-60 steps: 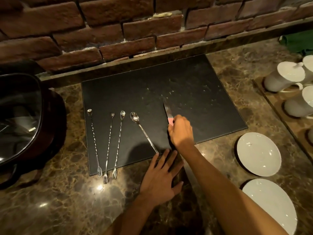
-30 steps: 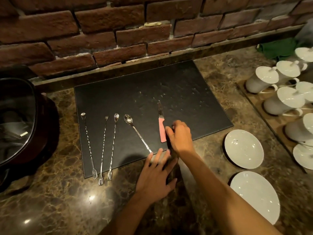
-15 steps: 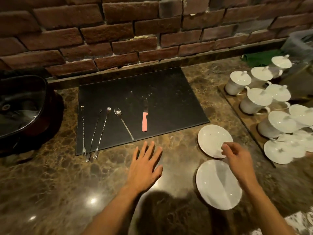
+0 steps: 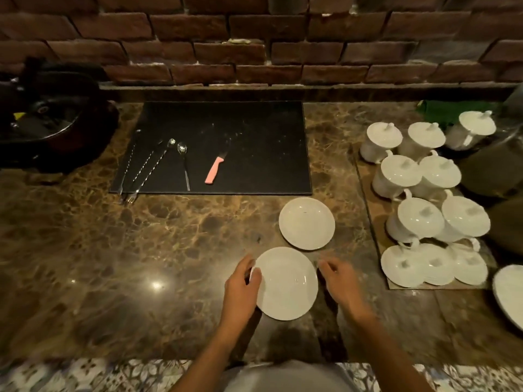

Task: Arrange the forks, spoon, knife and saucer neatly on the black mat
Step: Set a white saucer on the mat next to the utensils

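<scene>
The black mat [image 4: 254, 142] lies on the marble counter against the brick wall. On its left part lie three long twisted-handle forks [image 4: 141, 168] with tines over the front edge, a spoon [image 4: 185, 165] and a pink-handled knife [image 4: 214, 171]. Two white saucers sit on the counter in front of the mat's right corner: a far saucer [image 4: 307, 223] and a near saucer [image 4: 285, 284]. My left hand [image 4: 240, 290] holds the near saucer's left rim, thumb on top. My right hand [image 4: 342, 287] is at its right rim, fingers curled and apart, contact unclear.
A dark pot [image 4: 48, 128] stands at the far left beside the mat. Several white lidded cups [image 4: 418, 193] crowd a tray on the right, with a green cloth [image 4: 441, 108] behind them. Another white plate [image 4: 509, 295] shows at the right edge.
My right hand let go of the knife on the mat and moved right to the saucers. My left hand left the mat's front edge and came to the near saucer. The camera view shifted right.
</scene>
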